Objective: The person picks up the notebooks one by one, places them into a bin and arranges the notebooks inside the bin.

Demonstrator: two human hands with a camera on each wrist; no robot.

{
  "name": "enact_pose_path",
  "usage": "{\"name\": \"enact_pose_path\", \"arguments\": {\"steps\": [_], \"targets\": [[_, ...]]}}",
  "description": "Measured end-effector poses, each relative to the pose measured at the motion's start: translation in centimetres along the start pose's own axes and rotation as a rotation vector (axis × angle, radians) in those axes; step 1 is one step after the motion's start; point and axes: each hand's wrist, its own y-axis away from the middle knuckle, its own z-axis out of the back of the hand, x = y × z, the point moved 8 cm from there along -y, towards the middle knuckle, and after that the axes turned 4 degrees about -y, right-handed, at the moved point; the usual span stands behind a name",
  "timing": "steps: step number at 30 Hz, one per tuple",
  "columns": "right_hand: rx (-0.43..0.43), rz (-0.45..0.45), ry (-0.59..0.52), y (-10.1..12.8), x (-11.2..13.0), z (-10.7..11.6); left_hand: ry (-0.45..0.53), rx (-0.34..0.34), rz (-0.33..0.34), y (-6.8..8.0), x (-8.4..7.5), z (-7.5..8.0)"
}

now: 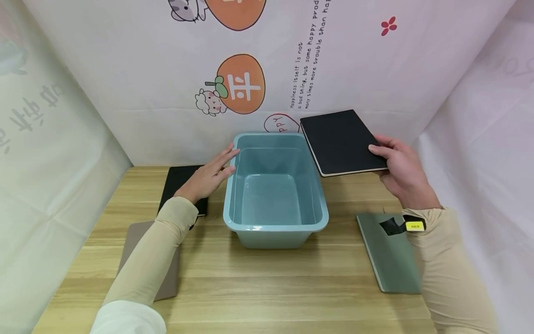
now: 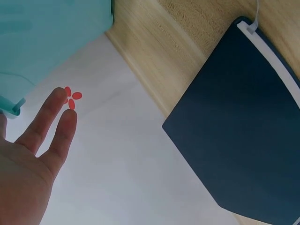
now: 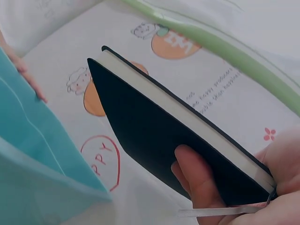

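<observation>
My right hand point(image 1: 402, 169) grips a black notebook point(image 1: 342, 144) by its near right corner, thumb on the cover and fingers beneath. The notebook is raised above the table, just right of a blue plastic bin point(image 1: 275, 228), its left edge close to the rim. In the right wrist view, the cream page edges of the held notebook point(image 3: 140, 117) show. My left hand point(image 1: 208, 178) rests its fingertips at the bin's left rim, fingers spread and fairly straight. The bin's visible floor is bare.
Another black notebook point(image 1: 175, 183) lies partly under my left wrist, and a brown notebook point(image 1: 167, 283) lies nearer, partly hidden by the forearm. A green notebook point(image 1: 390, 260) sits below my right wrist. A printed white cloth point(image 1: 346, 60) hangs behind the wooden table point(image 1: 267, 287).
</observation>
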Motion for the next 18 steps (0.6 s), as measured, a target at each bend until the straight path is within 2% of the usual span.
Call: {"name": "enact_pose_path", "arguments": {"steps": [5, 11, 18], "targets": [[0.004, 0.009, 0.005, 0.1, 0.1, -1.5, -0.002, 0.004, 0.001, 0.0, 0.0, 0.2], [0.025, -0.005, -0.079, -0.3, -0.3, -3.1, 0.004, -0.008, 0.007, 0.0, 0.1, 0.5], [0.035, -0.005, -0.123, -0.7, -0.9, -4.2, 0.012, -0.004, -0.005, -0.1, 0.2, 0.0]]}}
